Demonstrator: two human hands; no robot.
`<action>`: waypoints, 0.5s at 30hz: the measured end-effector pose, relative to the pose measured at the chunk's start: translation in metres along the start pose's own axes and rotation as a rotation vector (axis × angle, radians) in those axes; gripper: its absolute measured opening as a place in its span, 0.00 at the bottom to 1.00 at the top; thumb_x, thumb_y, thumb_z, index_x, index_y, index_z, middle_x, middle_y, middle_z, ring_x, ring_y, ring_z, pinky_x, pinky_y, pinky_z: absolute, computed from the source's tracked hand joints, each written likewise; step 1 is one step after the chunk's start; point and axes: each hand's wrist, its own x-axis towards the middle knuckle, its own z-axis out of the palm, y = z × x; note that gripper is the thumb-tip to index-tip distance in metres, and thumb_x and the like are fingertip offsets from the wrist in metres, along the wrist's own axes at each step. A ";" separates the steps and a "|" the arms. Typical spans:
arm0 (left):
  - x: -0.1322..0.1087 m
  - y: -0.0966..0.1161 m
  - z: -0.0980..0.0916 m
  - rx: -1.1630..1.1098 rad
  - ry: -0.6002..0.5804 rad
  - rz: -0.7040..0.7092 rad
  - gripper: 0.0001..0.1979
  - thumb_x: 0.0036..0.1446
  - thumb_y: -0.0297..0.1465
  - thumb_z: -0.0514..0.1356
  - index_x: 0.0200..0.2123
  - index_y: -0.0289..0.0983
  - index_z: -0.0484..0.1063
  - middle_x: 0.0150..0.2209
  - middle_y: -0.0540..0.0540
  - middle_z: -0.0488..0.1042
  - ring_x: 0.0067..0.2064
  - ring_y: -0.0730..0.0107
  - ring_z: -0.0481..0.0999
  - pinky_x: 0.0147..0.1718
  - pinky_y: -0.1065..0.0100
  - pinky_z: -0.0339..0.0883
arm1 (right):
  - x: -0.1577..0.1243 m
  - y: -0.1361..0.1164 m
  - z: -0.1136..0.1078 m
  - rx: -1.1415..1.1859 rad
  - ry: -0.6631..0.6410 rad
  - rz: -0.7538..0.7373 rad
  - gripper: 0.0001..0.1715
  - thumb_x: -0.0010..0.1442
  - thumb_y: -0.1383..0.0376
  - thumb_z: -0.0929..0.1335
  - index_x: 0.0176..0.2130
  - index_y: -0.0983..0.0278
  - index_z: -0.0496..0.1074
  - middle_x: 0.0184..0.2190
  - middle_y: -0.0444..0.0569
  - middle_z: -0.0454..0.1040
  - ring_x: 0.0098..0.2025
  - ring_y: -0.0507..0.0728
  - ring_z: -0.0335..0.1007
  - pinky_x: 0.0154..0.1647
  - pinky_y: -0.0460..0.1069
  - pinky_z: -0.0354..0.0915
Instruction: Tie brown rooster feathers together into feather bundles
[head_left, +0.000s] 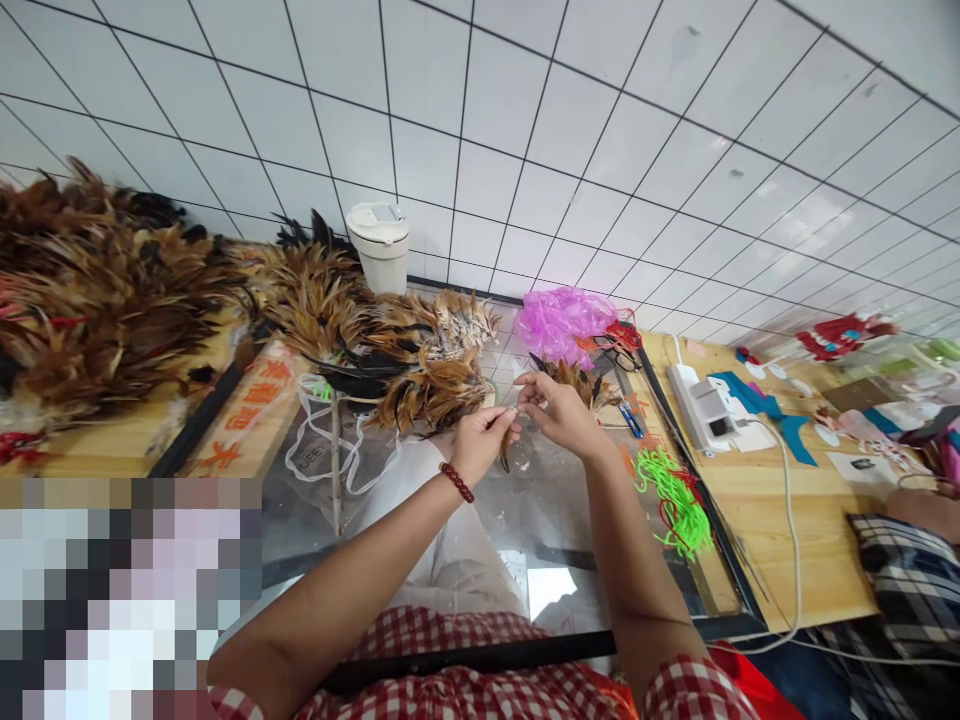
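Below the left hand (480,438), a half-hidden feather (505,460) apparently hangs pinched.

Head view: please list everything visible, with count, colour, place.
Small feather: one, brown, centre
Other feathers: many, brown-black, left, centre
Lidded container: one, white, by wall
Plastic bag: one, purple, far side
Slim tool: one, blue, right
Cords: uncounted, mostly green, right
Ribbon: uncounted, white, left
Power strip: one, white, right
Wall: one, white-tiled, back
Tabletop: uncounted, tan, both sides
Co-worker's sleeve: one, dark plaid, right edge
Shirt: one, red-white, bottom
Bracelet: one, brown, left wrist
Left hand, right hand: two, centre
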 end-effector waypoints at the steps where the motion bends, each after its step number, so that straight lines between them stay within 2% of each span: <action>1: -0.001 0.002 0.000 0.016 0.004 0.011 0.13 0.48 0.40 0.64 0.28 0.34 0.76 0.22 0.49 0.74 0.23 0.73 0.71 0.24 0.71 0.65 | 0.001 0.002 0.002 0.022 0.017 -0.006 0.20 0.57 0.71 0.64 0.50 0.63 0.66 0.32 0.46 0.73 0.33 0.53 0.68 0.38 0.47 0.62; 4: -0.007 0.011 0.001 0.080 -0.033 0.063 0.12 0.49 0.38 0.63 0.24 0.34 0.74 0.19 0.50 0.70 0.21 0.76 0.68 0.23 0.73 0.62 | 0.006 0.015 0.018 0.081 0.148 0.010 0.16 0.60 0.68 0.63 0.49 0.63 0.67 0.35 0.48 0.73 0.36 0.53 0.68 0.40 0.48 0.63; 6: -0.013 0.016 0.003 0.118 -0.170 0.099 0.13 0.50 0.38 0.63 0.23 0.34 0.73 0.18 0.50 0.69 0.21 0.78 0.66 0.23 0.74 0.61 | 0.011 0.030 0.035 0.055 0.226 0.022 0.15 0.62 0.67 0.61 0.47 0.61 0.71 0.37 0.49 0.72 0.38 0.54 0.67 0.42 0.49 0.63; 9: -0.020 0.018 0.005 0.127 -0.356 0.039 0.14 0.49 0.40 0.63 0.24 0.33 0.73 0.18 0.50 0.68 0.19 0.78 0.65 0.20 0.74 0.59 | 0.017 0.051 0.059 -0.129 0.073 0.040 0.18 0.60 0.70 0.61 0.46 0.58 0.74 0.36 0.49 0.68 0.40 0.55 0.64 0.44 0.50 0.61; 12: -0.021 0.017 0.006 0.112 -0.378 0.017 0.16 0.49 0.42 0.63 0.24 0.33 0.72 0.18 0.50 0.68 0.19 0.78 0.64 0.19 0.74 0.59 | 0.017 0.061 0.069 -0.276 0.001 0.060 0.19 0.57 0.70 0.64 0.46 0.54 0.75 0.39 0.48 0.67 0.42 0.57 0.61 0.47 0.53 0.58; 15: -0.020 0.015 0.006 0.090 -0.366 0.025 0.17 0.49 0.43 0.63 0.23 0.33 0.71 0.18 0.50 0.68 0.19 0.79 0.64 0.20 0.74 0.60 | 0.015 0.062 0.064 -0.305 0.025 0.045 0.18 0.56 0.70 0.65 0.45 0.56 0.75 0.40 0.49 0.67 0.43 0.57 0.60 0.48 0.53 0.58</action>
